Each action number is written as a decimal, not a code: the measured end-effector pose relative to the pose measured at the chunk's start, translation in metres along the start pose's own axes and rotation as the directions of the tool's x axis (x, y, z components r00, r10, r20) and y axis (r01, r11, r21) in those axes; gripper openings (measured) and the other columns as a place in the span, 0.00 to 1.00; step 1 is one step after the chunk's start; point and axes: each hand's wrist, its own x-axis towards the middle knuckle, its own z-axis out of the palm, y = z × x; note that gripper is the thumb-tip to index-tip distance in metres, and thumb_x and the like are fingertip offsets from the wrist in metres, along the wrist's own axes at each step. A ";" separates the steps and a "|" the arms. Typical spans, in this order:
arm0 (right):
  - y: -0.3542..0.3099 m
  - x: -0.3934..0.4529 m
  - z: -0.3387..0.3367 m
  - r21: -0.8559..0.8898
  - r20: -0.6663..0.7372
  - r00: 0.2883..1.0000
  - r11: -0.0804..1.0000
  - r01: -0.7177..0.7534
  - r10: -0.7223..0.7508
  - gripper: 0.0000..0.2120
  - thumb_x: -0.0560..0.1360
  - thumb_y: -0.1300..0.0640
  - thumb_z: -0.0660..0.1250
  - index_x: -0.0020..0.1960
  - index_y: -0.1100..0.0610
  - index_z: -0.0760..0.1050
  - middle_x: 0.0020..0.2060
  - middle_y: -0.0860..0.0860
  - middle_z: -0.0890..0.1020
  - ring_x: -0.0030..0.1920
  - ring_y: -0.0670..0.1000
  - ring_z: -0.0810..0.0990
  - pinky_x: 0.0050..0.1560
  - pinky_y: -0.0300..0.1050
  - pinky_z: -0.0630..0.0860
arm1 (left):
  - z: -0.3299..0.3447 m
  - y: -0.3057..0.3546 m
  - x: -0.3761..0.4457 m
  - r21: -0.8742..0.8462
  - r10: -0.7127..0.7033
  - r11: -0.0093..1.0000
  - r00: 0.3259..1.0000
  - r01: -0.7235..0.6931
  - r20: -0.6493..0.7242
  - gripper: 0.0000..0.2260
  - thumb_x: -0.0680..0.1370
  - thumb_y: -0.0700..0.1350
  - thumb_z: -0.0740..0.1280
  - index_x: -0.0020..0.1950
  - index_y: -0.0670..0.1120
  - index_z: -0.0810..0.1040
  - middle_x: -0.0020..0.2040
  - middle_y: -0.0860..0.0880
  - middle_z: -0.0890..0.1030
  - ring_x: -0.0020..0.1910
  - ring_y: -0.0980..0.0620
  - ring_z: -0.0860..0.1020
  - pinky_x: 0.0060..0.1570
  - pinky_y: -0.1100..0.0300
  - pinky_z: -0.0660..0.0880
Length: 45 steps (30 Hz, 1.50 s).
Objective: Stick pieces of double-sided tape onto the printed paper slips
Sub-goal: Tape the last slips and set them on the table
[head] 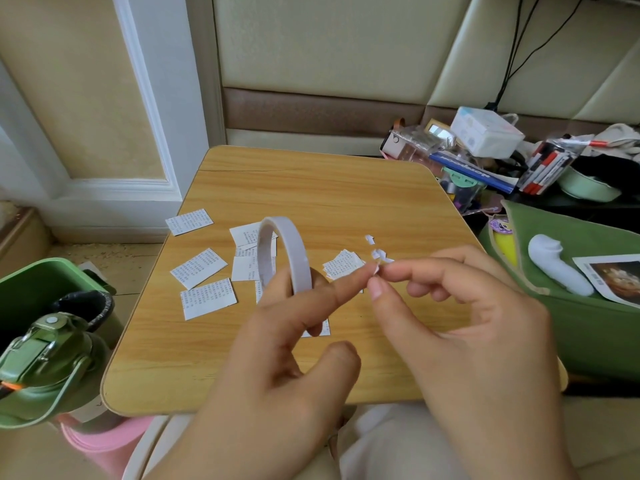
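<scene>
A grey-white roll of double-sided tape [287, 252] stands upright around the fingers of my left hand [287, 344], above the small wooden table [277, 188]. A tiny white piece of tape [376, 269] sits between my left index fingertip and the thumb and index finger of my right hand [460, 317], which pinch it. Several printed paper slips lie on the table: one at the far left [189, 221], two lower left [198, 268] [207, 298], a pile behind the roll [246, 233] and a small stack [343, 264] just beyond my fingertips. Small white backing scraps [370, 240] lie past that stack.
A green bin [31, 289] and a green bottle [45, 362] stand left of the table. A green pouch [571, 306] with a white object and a photo lies to the right. Behind it are a pen pack [547, 168], boxes and cables.
</scene>
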 end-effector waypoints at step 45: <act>0.003 0.007 -0.006 0.011 0.113 0.993 1.000 0.015 -0.016 0.03 0.66 0.48 0.67 0.36 0.43 0.79 0.32 0.46 0.75 0.36 0.45 0.73 0.39 0.27 0.67 | -0.003 0.001 -0.001 0.202 0.054 0.978 0.999 -0.053 0.000 0.25 0.64 0.53 0.59 0.58 0.73 0.71 0.42 0.61 0.69 0.44 0.58 0.69 0.48 0.66 0.65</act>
